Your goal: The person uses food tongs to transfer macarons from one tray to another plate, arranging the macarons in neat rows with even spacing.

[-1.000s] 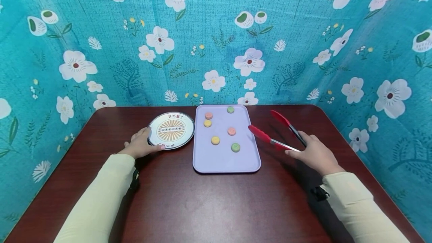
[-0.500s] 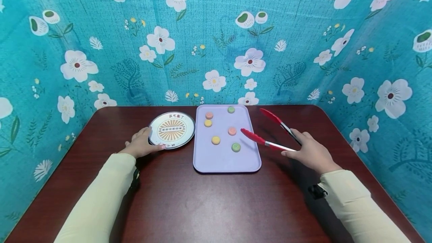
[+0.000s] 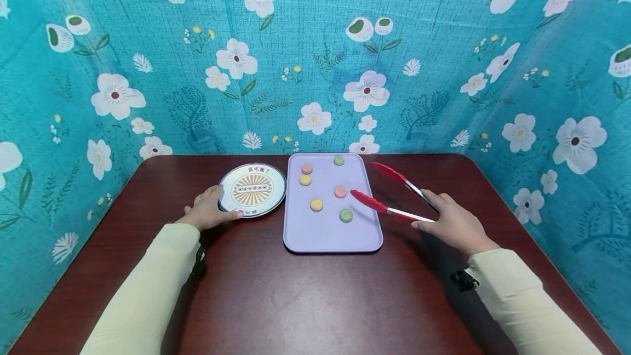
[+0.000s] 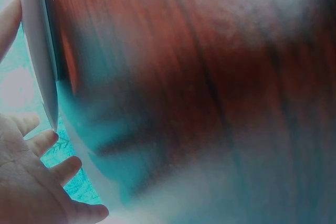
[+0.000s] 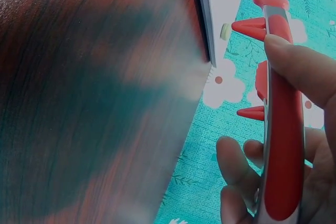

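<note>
In the head view, my left hand (image 3: 207, 212) is spread at the near left rim of a round white plate (image 3: 276, 184) with a gold ray pattern. Its thumb lies along the front rim, other fingers at the left side; the left wrist view shows these fingers splayed beside the plate's edge (image 4: 43, 61). My right hand (image 3: 455, 224) grips red-tipped metal tongs (image 3: 371, 201), arms apart. One tip hangs over the right side of a lilac tray (image 3: 325, 240), near a pink macaron (image 3: 340, 192); the other is beyond the tray's right edge. Nothing is between the tips.
Other macarons lie scattered on the tray, among them a green macaron (image 3: 346, 215) and a yellow macaron (image 3: 316, 205). The plate stands close to the tray's left side. A dark wooden table (image 3: 276, 300) carries everything, and a blue flowered cloth (image 3: 305, 70) hangs behind it.
My right hand has carried the tongs left, bringing one tip over the tray, and the gap between the tips has narrowed slightly. My left hand has stayed at the plate.
</note>
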A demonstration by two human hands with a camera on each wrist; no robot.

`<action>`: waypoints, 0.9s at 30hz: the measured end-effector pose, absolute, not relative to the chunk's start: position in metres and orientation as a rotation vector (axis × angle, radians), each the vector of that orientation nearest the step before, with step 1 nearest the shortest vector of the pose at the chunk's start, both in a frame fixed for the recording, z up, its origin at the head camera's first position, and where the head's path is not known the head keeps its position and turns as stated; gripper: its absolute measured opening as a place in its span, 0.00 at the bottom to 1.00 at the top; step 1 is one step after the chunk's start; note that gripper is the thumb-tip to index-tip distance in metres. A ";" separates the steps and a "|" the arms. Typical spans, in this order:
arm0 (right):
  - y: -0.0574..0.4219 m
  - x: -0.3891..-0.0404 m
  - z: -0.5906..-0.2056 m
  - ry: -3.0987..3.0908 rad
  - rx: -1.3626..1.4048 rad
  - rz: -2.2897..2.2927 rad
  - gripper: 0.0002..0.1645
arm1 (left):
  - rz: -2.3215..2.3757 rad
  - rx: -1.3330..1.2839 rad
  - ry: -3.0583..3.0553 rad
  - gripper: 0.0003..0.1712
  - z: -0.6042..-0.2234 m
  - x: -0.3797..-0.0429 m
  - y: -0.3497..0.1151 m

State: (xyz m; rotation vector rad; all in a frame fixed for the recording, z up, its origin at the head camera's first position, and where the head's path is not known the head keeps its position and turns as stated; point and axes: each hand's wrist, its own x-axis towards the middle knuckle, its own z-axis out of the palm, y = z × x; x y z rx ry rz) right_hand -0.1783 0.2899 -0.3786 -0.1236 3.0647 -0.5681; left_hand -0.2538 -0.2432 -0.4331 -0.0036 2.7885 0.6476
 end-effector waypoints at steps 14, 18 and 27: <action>0.286 -0.176 -0.376 3.080 -0.190 -0.492 0.53 | 0.639 -0.002 2.794 0.70 -0.432 -0.254 -0.243; 0.285 -0.175 -0.376 3.091 -0.211 -0.478 0.53 | 0.641 -0.008 2.790 0.70 -0.431 -0.254 -0.243; 0.283 -0.174 -0.373 3.094 -0.242 -0.478 0.53 | 0.637 -0.010 2.789 0.71 -0.433 -0.254 -0.243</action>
